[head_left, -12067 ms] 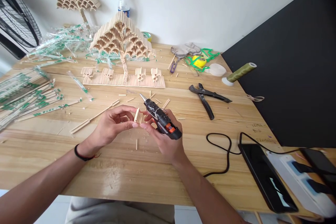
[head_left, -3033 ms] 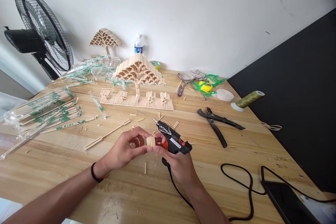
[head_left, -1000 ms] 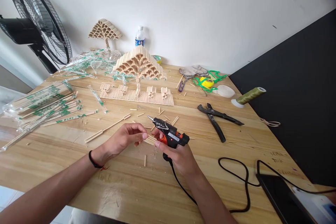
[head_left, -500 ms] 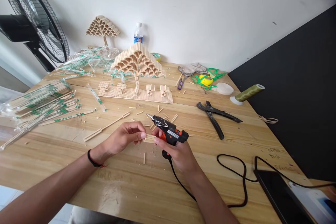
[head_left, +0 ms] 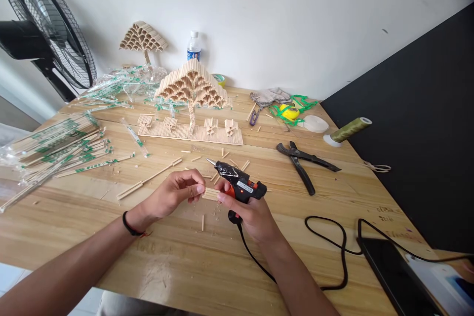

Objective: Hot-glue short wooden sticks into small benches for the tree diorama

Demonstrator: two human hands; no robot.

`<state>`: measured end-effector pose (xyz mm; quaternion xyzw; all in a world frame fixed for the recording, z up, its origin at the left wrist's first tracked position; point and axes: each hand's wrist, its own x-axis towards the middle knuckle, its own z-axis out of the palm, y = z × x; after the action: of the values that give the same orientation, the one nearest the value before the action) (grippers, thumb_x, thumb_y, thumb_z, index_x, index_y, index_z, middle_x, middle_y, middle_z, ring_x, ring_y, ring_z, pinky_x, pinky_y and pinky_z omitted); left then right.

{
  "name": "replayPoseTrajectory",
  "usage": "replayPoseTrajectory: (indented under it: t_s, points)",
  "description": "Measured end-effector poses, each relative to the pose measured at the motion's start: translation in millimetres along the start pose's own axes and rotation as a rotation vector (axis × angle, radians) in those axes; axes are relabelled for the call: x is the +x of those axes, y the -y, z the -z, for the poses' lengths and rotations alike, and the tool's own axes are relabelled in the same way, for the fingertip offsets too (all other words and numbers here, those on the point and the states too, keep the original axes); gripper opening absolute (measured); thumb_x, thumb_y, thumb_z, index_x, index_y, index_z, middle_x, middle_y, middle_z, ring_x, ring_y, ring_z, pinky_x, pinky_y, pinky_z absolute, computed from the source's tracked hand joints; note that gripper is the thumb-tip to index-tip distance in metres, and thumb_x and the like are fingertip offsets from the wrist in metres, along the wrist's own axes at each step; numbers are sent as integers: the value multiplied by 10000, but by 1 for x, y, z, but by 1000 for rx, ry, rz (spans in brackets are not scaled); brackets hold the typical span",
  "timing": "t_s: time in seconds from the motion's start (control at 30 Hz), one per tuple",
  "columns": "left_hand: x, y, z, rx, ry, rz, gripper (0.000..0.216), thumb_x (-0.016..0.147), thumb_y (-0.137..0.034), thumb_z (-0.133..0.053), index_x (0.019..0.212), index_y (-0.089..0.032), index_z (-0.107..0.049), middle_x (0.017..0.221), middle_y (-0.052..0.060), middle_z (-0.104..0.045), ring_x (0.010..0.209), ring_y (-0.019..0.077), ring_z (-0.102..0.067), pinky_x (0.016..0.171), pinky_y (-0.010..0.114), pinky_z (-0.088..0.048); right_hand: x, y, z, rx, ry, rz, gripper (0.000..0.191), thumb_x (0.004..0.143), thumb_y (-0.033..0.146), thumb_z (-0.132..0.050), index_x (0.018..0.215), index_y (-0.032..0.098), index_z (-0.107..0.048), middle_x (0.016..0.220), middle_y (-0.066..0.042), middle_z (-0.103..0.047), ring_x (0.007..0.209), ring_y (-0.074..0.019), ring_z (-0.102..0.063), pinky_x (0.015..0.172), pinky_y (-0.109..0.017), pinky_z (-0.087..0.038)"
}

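My right hand [head_left: 247,212] grips a black and orange glue gun [head_left: 239,183], nozzle pointing left and away from me. Its fingertips also pinch one end of a small bundle of short wooden sticks [head_left: 211,194]. My left hand [head_left: 174,193] pinches the other end of that bundle, just above the wooden table [head_left: 177,261]. The gun's black cord [head_left: 255,261] runs back toward me. Behind my hands stands a tree model made of sticks [head_left: 190,90] on a stick base.
Wrapped chopsticks [head_left: 55,148] lie piled at the left, loose stick pieces around my hands. Black pliers [head_left: 301,164] and a green thread spool [head_left: 348,130] lie to the right. A fan [head_left: 44,24], a bottle [head_left: 193,48] and a second tree model [head_left: 143,39] stand behind.
The stick bundle went from upright between my fingers to lying flat and lower, near the table. The glue gun stayed in my right hand.
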<state>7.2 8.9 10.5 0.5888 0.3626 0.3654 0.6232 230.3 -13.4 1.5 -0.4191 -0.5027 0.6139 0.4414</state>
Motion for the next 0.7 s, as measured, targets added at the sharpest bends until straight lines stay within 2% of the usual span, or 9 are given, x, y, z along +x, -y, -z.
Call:
replayPoseTrajectory:
  t_s: [0.13, 0.3, 0.4, 0.57, 0.7]
  points:
    - [0, -1, 1, 2, -31, 2, 322, 926, -446, -764, 809, -158, -680, 728, -6, -574, 639, 116, -501, 625, 262, -411, 1, 0, 1, 6, -9, 10, 268, 850, 416, -819, 816, 221, -638, 883, -17, -631, 735, -170, -487, 673, -314, -415]
    - [1, -4, 0, -2, -29, 24, 330, 919, -458, -762, 823, -156, -670, 713, -11, -560, 631, 116, -490, 618, 264, -407, 2, -1, 0, -10, -21, -4, 309, 855, 456, -810, 805, 227, -608, 806, -8, -615, 735, -184, -530, 681, -323, -436]
    - [0, -5, -1, 14, -14, 30, 333, 948, -465, -724, 843, -156, -656, 722, -7, -563, 643, 121, -498, 628, 269, -412, 2, -3, 0, -5, -34, -31, 313, 850, 462, -819, 824, 228, -612, 833, -10, -633, 735, -183, -546, 679, -324, -454]
    - [-3, -3, 0, -1, -64, 5, 333, 979, -481, -678, 873, -169, -629, 741, -16, -555, 639, 116, -490, 645, 272, -410, 4, -8, 3, 88, -59, 2, 315, 842, 439, -845, 827, 226, -613, 870, -11, -637, 785, -192, -592, 750, -342, -502]
    - [-3, -4, 0, 95, -92, -16, 331, 968, -477, -698, 868, -162, -676, 727, -13, -561, 632, 116, -473, 618, 270, -371, 6, -9, 3, 154, -38, 33, 298, 838, 409, -861, 829, 231, -623, 853, 2, -635, 785, -191, -609, 777, -356, -518]
